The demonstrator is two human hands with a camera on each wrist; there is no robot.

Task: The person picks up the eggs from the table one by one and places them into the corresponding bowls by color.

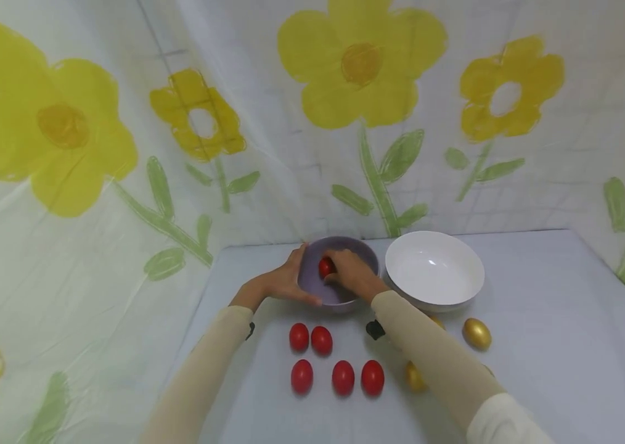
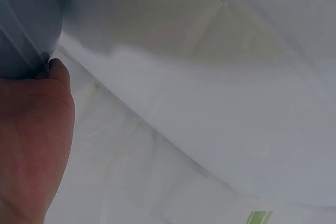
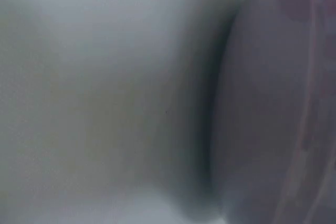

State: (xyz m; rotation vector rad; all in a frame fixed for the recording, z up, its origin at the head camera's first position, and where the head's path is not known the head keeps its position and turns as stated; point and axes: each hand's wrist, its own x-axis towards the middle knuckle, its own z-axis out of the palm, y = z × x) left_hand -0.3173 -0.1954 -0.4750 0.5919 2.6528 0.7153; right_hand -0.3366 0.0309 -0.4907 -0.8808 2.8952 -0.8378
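My right hand (image 1: 350, 271) reaches over the purple bowl (image 1: 312, 282) and pinches a red egg (image 1: 326, 267) inside it. Against the bowl's left side, my left hand (image 1: 285, 280) holds the wall, thumb toward the front and fingers toward the back. In the left wrist view the left hand (image 2: 34, 135) appears below the bowl's outer wall (image 2: 29, 24). The right wrist view shows the bowl's side (image 3: 257, 108), with the right hand out of sight. Several more red eggs (image 1: 302, 377) lie on the table in front of the bowl.
A white bowl (image 1: 434, 271) stands right of the purple one. Gold eggs (image 1: 477, 333) lie in front of it, some partly hidden by the right sleeve (image 1: 440, 361). Behind the pale table (image 1: 545, 290) hangs a flower-printed curtain (image 1: 290, 172).
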